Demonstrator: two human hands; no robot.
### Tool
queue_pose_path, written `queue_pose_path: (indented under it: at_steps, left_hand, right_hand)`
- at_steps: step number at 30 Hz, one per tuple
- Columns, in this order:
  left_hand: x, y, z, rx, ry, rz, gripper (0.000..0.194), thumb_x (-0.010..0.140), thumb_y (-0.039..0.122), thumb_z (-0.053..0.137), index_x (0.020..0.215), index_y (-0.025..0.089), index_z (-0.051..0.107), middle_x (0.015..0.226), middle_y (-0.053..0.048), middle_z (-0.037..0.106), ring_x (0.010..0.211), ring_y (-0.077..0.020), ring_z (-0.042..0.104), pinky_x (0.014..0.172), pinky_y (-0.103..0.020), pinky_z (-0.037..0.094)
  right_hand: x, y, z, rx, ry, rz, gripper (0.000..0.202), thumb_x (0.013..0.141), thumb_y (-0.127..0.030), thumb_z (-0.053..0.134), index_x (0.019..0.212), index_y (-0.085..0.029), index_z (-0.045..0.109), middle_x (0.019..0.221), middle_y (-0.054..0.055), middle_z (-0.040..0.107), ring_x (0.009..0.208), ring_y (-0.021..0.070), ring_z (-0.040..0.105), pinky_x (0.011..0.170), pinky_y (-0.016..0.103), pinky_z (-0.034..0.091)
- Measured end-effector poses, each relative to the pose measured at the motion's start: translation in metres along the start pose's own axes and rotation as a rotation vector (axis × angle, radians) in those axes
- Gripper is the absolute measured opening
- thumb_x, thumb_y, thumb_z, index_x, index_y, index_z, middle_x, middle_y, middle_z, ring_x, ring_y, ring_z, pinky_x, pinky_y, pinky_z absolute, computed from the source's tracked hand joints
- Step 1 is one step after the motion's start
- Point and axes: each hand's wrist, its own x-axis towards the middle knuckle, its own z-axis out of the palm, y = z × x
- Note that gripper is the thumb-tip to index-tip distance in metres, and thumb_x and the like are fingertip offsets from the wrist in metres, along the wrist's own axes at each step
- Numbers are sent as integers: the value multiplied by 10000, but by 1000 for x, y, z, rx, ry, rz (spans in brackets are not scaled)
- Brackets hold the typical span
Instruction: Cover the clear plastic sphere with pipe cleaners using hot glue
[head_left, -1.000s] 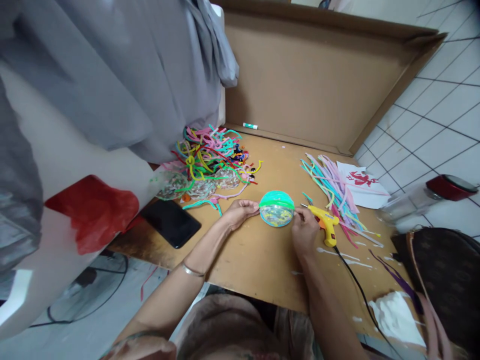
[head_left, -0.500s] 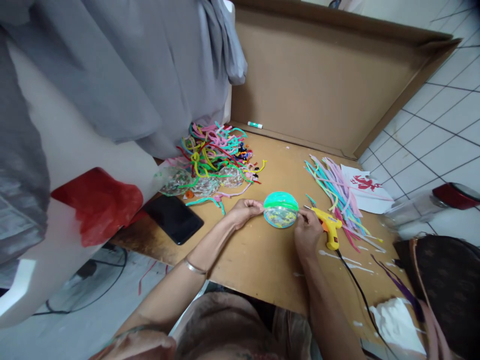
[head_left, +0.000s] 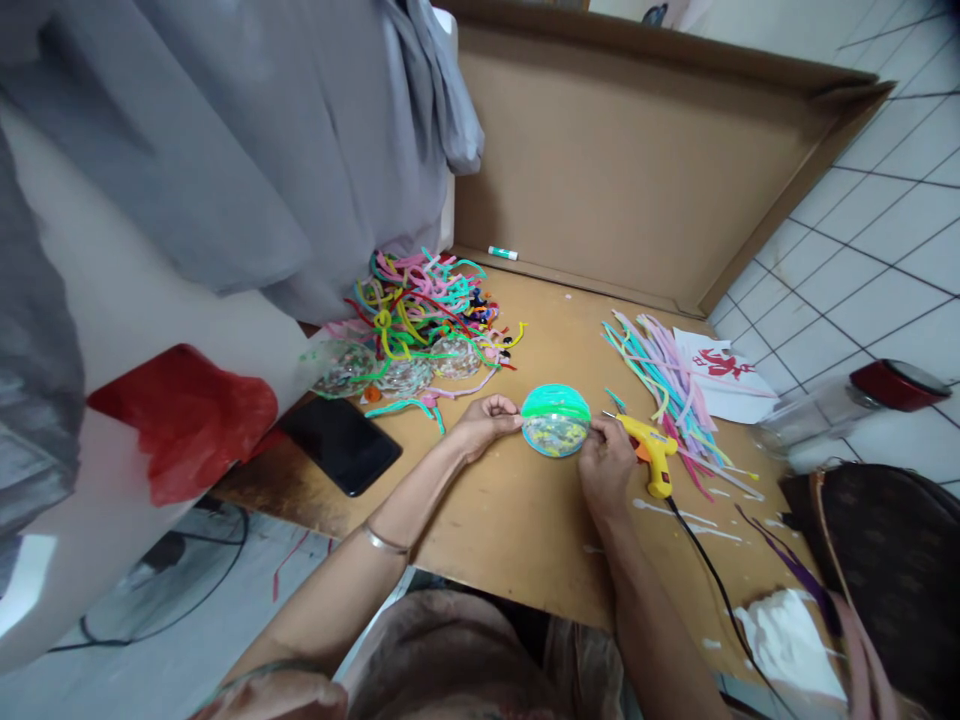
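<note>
Head: left hand opposite right hand

Head view: from the person's head, above the near edge of the desk, facing forward and down
Lap: closest, directly below the lens
Left hand and right hand: a little farther off, near mid-view
Cardboard panel: faced across the desk, well beyond the hands, along the far edge
Near edge: slanting down rightward
Sides: grey cloth by the left edge, tiled wall past the far right corner
</note>
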Motion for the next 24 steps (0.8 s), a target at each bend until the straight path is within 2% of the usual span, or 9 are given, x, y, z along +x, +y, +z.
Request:
queue_pose_path:
  at_steps: [5, 8, 12, 17, 24]
  left_hand:
    - [-2, 3, 1, 19, -31, 21, 507, 377, 272, 960, 694, 130, 589, 720, 13, 677, 638, -73, 623, 718, -226, 512]
    - [-1, 2, 2, 37, -46, 42, 519, 383, 264, 958, 740, 130, 606, 737, 13, 676, 644, -74, 622, 703, -219, 504]
    - [-1, 2, 3, 73, -69, 70, 505, 404, 248, 948, 760, 138, 606, 722, 15, 665, 653, -82, 620, 708, -225, 495]
    - [-3, 6, 7, 160, 6, 168, 456, 424, 248, 923, 710, 150, 582, 604, 58, 589, 558, -52, 530, 614, -193, 444]
    - [-5, 7, 12, 180, 52, 259, 386, 451, 246, 877, 667, 162, 567, 669, 29, 632, 595, -77, 546, 624, -216, 454]
  right_hand:
    - [1, -4, -5, 14, -30, 13, 161, 860, -211, 453, 829, -214, 611, 906, 86, 660, 926, 231, 614, 874, 410, 497]
    - [3, -7, -7, 11, -32, 44, 203, 924, -304, 467, 803, -215, 604, 874, 74, 649, 898, 221, 608, 856, 393, 492]
    - [4, -8, -7, 0, -19, 86, 268, 954, -337, 441, 777, -213, 601, 847, 71, 641, 866, 216, 604, 831, 381, 482]
    - [3, -8, -5, 21, 11, 103, 252, 934, -337, 477, 742, -214, 585, 834, 68, 649, 863, 223, 607, 839, 394, 480]
    - [3, -6, -3, 36, 40, 113, 247, 917, -333, 501, 708, -219, 564, 782, 51, 642, 824, 215, 603, 807, 378, 483]
